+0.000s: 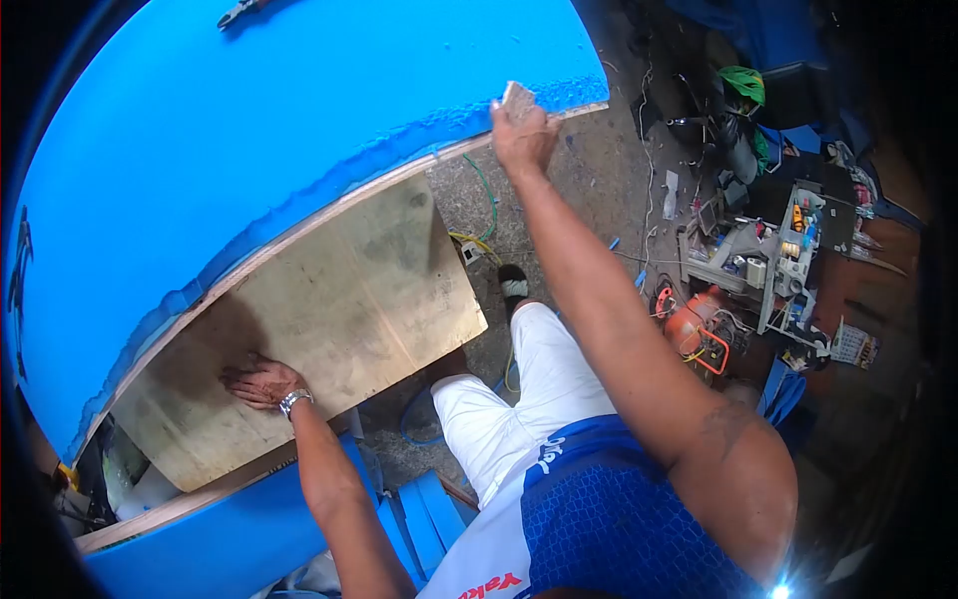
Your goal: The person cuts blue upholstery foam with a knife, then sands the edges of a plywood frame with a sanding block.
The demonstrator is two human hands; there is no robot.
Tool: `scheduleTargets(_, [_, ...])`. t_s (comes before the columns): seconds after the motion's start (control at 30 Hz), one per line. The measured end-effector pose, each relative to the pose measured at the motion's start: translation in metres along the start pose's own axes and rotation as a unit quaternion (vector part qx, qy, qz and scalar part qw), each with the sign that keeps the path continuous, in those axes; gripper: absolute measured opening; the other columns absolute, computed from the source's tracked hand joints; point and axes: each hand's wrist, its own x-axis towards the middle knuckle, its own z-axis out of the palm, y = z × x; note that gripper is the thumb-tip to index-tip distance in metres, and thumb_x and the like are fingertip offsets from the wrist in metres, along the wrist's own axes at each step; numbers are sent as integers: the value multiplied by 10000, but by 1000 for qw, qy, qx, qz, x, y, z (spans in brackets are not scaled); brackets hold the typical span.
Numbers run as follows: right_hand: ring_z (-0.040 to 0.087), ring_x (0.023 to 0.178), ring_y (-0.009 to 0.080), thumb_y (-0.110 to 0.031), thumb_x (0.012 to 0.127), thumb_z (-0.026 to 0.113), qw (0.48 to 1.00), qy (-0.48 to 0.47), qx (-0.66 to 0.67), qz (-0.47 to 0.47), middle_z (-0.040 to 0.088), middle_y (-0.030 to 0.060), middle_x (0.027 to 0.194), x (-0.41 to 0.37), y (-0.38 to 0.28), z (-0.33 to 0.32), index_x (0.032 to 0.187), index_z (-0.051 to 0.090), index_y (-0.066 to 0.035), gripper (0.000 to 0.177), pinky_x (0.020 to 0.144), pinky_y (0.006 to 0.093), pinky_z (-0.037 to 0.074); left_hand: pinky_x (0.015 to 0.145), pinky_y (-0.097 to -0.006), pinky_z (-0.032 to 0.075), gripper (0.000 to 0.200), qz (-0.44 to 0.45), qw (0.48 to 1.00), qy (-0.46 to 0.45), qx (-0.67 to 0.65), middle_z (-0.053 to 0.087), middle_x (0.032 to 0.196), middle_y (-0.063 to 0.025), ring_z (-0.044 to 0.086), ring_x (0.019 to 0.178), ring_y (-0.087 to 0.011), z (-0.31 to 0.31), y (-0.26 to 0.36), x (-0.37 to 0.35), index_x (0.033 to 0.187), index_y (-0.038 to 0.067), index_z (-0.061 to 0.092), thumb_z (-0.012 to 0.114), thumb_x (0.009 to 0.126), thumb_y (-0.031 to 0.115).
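Head camera view: the right hand [526, 142] gripped a small beige block [517, 101], fingers closed around it, at the roughened edge of the blue sheet [299, 90]. The left hand [269, 383] lay with fingers extended on the wooden board [349, 299], positioned below the sheet's curved edge. Pliers [239, 11] rested on the sheet.

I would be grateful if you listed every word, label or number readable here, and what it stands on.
"Yak": red letters on the white part of the blue-and-white shirt; the rest is unclear.
White lettering on its blue part: too distorted to read.
White printed sheet: too small to read.
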Motion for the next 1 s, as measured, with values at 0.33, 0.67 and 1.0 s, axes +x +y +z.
scheduleTargets(0.33, [503,1112,380,-373,805,760,927,-89,19,-364,479,203,1220,-192,-78,30,1387,464,-14,745,933,504,434,1195,-493,239,721,-27,998,-13,-49,310,1633,-134,312,1489,-310,-34,21,2,1575,78,310,367,1031,547])
scheduleTargets(0.67, [518,1102,341,-348,835,719,838,-128,-44,-529,494,163,1224,-118,-91,3,1381,478,-94,649,925,480,458,1189,-514,224,711,-48,997,-52,-43,305,1631,-153,303,1491,-326,-40,23,1,1575,76,312,389,1025,521])
scheduleTargets(1.0, [527,1167,336,-256,812,768,786,-195,31,-586,521,157,1253,-109,-104,4,1348,522,-120,605,975,505,446,1197,-495,237,694,-37,998,-28,-32,334,1613,-172,315,1485,-335,-18,11,2,1561,71,337,409,1029,510])
